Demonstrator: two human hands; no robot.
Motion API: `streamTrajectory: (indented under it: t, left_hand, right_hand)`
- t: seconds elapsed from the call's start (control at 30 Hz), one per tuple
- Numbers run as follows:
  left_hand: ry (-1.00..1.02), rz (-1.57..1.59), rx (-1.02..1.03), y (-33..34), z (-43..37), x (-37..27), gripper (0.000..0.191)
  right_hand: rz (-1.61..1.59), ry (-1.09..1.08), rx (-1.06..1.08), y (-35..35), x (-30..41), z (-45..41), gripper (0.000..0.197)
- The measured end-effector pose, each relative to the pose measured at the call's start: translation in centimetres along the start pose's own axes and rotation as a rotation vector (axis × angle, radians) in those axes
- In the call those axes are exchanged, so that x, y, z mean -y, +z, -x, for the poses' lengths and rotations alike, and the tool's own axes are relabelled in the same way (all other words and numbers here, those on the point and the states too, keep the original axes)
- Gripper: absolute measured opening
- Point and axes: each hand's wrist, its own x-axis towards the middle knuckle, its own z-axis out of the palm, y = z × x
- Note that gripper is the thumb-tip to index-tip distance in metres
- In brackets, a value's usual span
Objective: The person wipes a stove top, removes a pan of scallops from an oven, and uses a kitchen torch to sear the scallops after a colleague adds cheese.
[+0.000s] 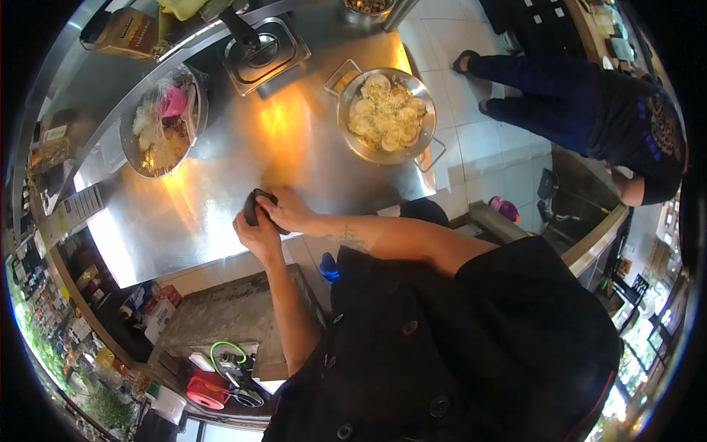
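Observation:
Between both hands is a small dark item (251, 209), perhaps a folded cloth; its exact kind cannot be told. My left hand (259, 235) grips it from the near left side, and my right hand (288, 210) has its fingers on it from the right. Both are over the near edge of a stainless steel table (221, 160). Beyond them to the right stands a two-handled metal pan (343, 135) holding round pale slices topped with shredded, cheese-like food (386, 113). At the far left is a metal bowl (202, 105) of food under plastic film, with a pink item inside.
A lidded steel container (265, 55) stands at the back of the table, below a shelf with a turmeric jar (128, 33). Another person (569, 105) stands at the right. Scissors (246, 396) and a red tape roll (207, 389) lie low at the left.

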Motion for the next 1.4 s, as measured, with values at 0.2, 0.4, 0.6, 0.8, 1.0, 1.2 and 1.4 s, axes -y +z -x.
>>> streamTrajectory:
  t: [0.2,0.4,0.6,0.8,1.0,1.2,1.4]
  left_hand:
    - [0.252,-0.105,0.033,6.7,0.2,1.1,0.046]
    - [0.087,-0.332,0.189,14.2,10.0,-10.1,0.069]
    - [0.308,-0.210,0.518,19.7,19.0,-13.8,0.064]
    - [1.103,0.093,0.771,18.0,17.1,-9.6,0.060]
    - [0.527,-0.180,0.400,7.1,5.8,-3.5,0.038]
    - [0.008,0.516,0.511,10.0,-11.0,-5.4,0.067]
    - [-0.279,0.909,0.885,16.2,-15.8,-15.1,0.098]
  right_hand:
    - [0.417,-0.096,0.340,-9.3,-7.7,8.7,0.044]
    - [-0.250,0.438,0.130,-22.3,-10.5,21.4,0.043]
    - [-0.503,0.756,-0.228,-28.5,-16.2,28.0,0.038]
    - [-0.607,0.643,-0.439,-34.4,-20.7,30.9,0.035]
    - [-0.694,0.434,-0.590,-35.4,-22.0,29.5,0.036]
    - [-0.517,0.290,-0.598,-31.7,-19.4,21.9,0.038]
    - [-0.719,0.177,-0.633,-31.8,-16.2,15.7,0.045]
